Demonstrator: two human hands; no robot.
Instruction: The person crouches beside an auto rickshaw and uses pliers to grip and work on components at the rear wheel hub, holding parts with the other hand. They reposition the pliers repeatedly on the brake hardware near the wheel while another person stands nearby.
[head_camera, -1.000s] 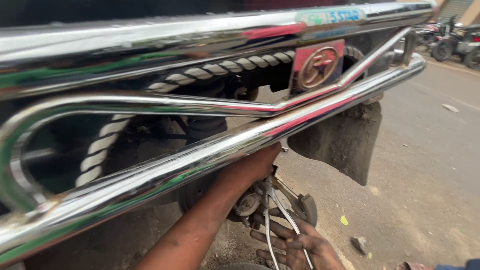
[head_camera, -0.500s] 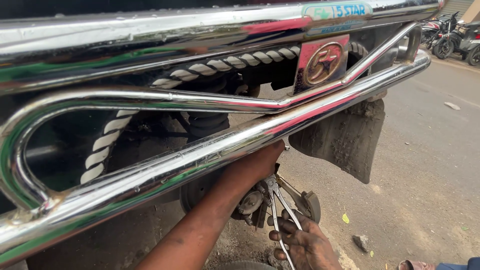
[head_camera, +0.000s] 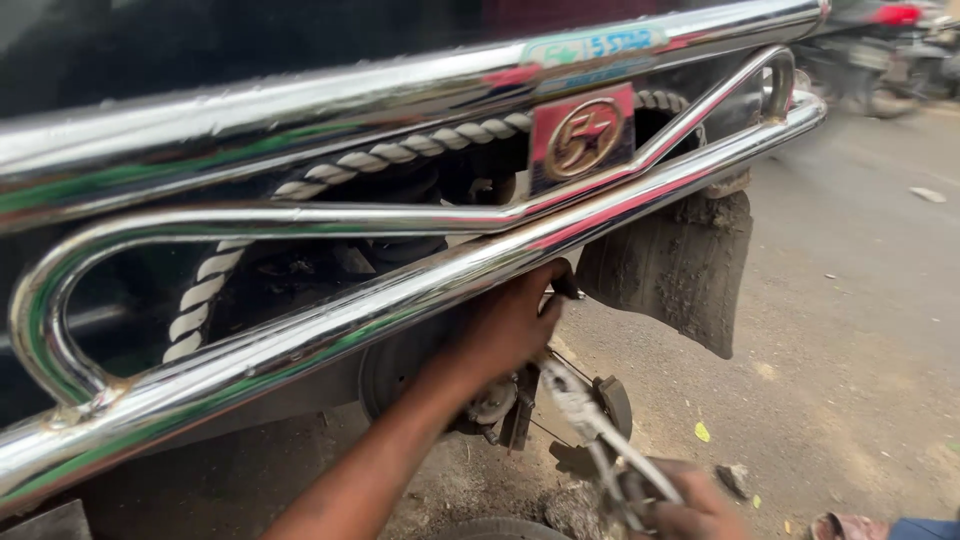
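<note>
My left hand (head_camera: 505, 325) reaches under the chrome guard rail (head_camera: 330, 320) of a vehicle, with its fingers curled around a small dark part (head_camera: 565, 288) just behind the rail. At the bottom edge, my right hand (head_camera: 690, 505) grips the handles of metal pliers (head_camera: 585, 415). The pliers' jaws point up and left at the greasy wheel hub assembly (head_camera: 505, 405) below my left hand. Thin wires or cables run beside the pliers. The hub's inner parts are partly hidden by my left forearm.
A dirty black mud flap (head_camera: 680, 270) hangs to the right of the hands. A red emblem plate (head_camera: 582, 135) and a twisted white rope (head_camera: 300, 185) sit behind the rails. Paved ground (head_camera: 850, 330) with small debris lies right; blurred motorbikes (head_camera: 890, 50) stand far back.
My right hand has drawn lower and to the right with the pliers. My left hand has risen slightly towards the rail's underside.
</note>
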